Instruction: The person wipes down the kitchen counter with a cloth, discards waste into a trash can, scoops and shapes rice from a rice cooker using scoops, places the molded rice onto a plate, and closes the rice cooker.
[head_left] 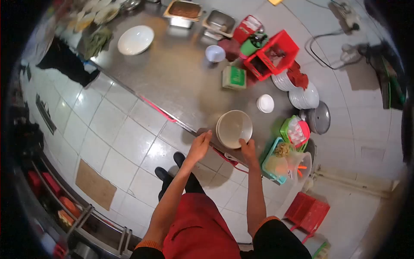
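Pinching the rim of the stacked bowls [234,126] at five o'clock with the right hand [248,152]. Holding the left hand [199,147] at eight o'clock, fingers bent (grip impossible to tell). Locating stacked bowls near the table [185,82] edge, noting a green-and-white box [234,77] toward twelve, a small white bowl [265,103] toward two.

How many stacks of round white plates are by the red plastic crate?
2: one stack right beside the crate, partly under a red cloth; the other stack next to it, near the round grey metal pot. More may be hidden.
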Available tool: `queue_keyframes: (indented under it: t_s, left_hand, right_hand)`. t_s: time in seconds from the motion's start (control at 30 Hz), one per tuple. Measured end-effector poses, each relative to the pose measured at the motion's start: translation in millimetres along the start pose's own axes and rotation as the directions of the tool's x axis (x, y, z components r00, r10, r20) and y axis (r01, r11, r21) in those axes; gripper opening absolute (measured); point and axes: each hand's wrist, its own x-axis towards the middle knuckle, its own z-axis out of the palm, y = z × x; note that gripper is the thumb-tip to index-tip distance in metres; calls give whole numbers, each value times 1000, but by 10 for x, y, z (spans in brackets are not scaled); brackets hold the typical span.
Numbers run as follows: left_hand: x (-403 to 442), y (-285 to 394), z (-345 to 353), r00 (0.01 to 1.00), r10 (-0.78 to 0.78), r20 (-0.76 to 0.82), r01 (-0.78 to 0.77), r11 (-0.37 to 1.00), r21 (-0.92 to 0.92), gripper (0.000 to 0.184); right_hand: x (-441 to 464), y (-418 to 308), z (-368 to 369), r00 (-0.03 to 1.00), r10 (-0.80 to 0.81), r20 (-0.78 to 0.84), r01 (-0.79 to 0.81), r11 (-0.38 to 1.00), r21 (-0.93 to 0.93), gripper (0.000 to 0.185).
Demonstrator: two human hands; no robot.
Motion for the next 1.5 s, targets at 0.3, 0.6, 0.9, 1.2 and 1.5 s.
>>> queue_keyframes:
  t_s: [0.3, 0.6, 0.9, 1.2, 1.5]
  left_hand:
    - [-515, -355, 4, 979, -193, 67, 175, 962, 207, 35]
    - [-894, -483, -494, 977, -204, -54, 211, 960, 185, 31]
    - [-317, -164, -598, 968, 231, -102, -208, 959, 194, 34]
    - [655, 230, -696, 999, 49, -20, -37, 919, 393, 59]
    - [1604, 734, -1985, 972, -197, -126, 216, 964, 156, 45]
  right_hand:
    - [498, -323, -1098, 953, -177, -246, 42, 881, -471, 33]
    - [854, -393, -1669, 781, -614, -115, 331, 563, -757, 33]
    - [209, -866, -967, 595, -708, -381, 392, 669, -632, 28]
    - [435, -819, 1092, 956, -255, -144, 239, 963, -122, 27]
    - [1045, -1622, 2275, 809, -535, -243, 527, 844, -105, 27]
